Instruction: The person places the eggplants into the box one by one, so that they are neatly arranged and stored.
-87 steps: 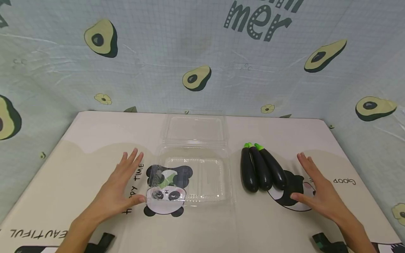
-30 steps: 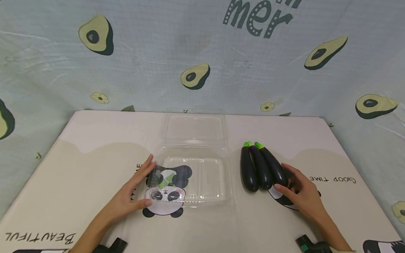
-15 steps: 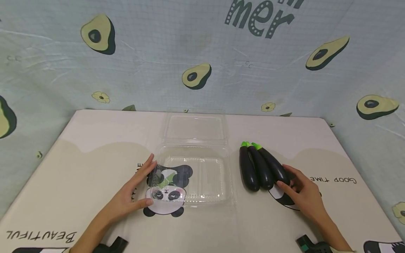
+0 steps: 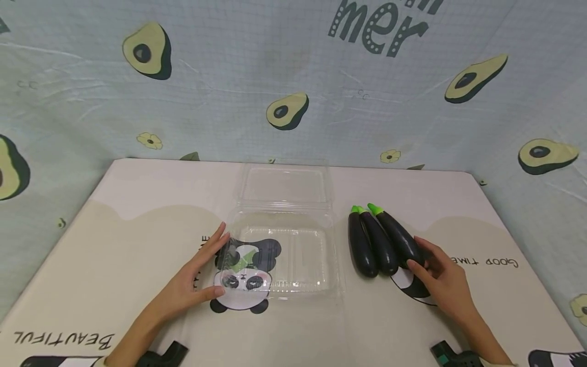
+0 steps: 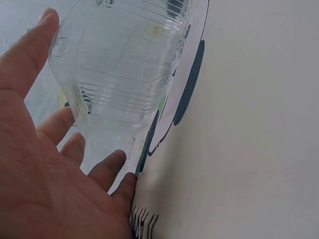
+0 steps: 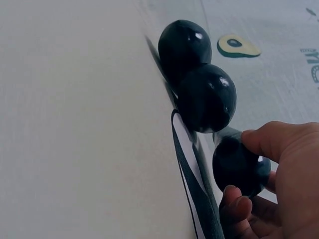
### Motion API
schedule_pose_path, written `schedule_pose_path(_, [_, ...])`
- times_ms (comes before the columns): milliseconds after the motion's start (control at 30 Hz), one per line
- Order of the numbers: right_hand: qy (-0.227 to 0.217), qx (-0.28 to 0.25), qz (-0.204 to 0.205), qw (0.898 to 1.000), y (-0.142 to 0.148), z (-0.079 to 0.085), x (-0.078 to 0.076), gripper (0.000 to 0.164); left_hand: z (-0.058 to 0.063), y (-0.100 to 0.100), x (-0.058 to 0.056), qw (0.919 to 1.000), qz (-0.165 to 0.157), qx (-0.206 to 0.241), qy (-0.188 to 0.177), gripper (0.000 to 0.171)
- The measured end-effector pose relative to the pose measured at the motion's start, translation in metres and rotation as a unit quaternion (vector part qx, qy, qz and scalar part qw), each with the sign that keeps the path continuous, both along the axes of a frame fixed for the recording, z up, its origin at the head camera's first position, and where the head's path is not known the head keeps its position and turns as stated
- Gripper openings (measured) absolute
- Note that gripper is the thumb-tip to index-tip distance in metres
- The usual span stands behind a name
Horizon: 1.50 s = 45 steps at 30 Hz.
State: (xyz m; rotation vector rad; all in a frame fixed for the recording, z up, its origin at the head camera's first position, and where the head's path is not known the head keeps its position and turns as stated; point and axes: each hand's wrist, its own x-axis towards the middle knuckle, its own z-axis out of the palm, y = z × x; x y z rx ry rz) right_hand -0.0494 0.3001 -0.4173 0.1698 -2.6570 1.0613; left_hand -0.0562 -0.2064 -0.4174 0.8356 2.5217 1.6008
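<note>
A clear plastic clamshell container [image 4: 300, 265] lies with its lid folded back, in the middle of the head view. At its left side is my left hand [image 4: 190, 285], fingers spread and thumb by the near corner; in the left wrist view the palm faces the container [image 5: 114, 79]. Three dark eggplants with green stems lie to the right: a left one [image 4: 361, 250], a middle one [image 4: 378, 244] and a right one [image 4: 400, 237]. My right hand [image 4: 442, 280] grips the right eggplant near its wide end, thumb on one side and fingers on the other [image 6: 237, 167].
A pale tabletop [image 4: 151, 229] with printed pandas and lettering lies under everything. Behind it hangs an avocado-print sheet [image 4: 220, 76] that also lines both sides. Dark wrist-worn devices [image 4: 162, 355] show at the bottom edge.
Both hands have come inward, the left to the container's side, the right onto the right eggplant. That eggplant has shifted slightly right, apart from the middle one at its wide end.
</note>
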Motion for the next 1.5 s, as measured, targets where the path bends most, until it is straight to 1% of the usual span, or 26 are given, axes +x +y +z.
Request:
schedule_pose_path(267, [0.013,-0.013,0.012,1.0,0.0,0.007,-0.003,0.059,0.0,0.001,0.0,1.0,-0.002,0.001,0.004,0.09])
schedule_pose_path(400, [0.021,-0.009,0.016,1.0,0.001,0.011,-0.005,0.059,0.002,0.001,0.0,1.0,-0.003,0.001,0.008,0.09])
schedule_pose_path(600, [0.038,0.0,0.021,0.999,0.002,0.023,-0.01,0.061,0.002,0.002,-0.001,0.9999,-0.005,-0.002,0.013,0.09])
schedule_pose_path(900, [0.055,-0.016,0.044,0.997,0.0,0.04,-0.019,0.064,0.002,0.001,-0.001,0.9999,-0.005,0.001,0.01,0.09])
schedule_pose_path(1133, [0.062,-0.023,0.065,0.996,-0.008,0.053,-0.025,0.065,0.002,0.001,0.0,0.9999,-0.006,0.004,0.011,0.09])
schedule_pose_path(1333, [0.065,-0.015,0.08,0.995,-0.017,0.063,-0.032,0.065,0.002,0.001,0.0,0.9999,-0.004,0.0,0.01,0.089])
schedule_pose_path(1500, [0.081,-0.009,0.114,0.99,-0.026,0.069,-0.039,0.064,0.0,0.001,0.0,0.9999,-0.008,0.003,0.013,0.091])
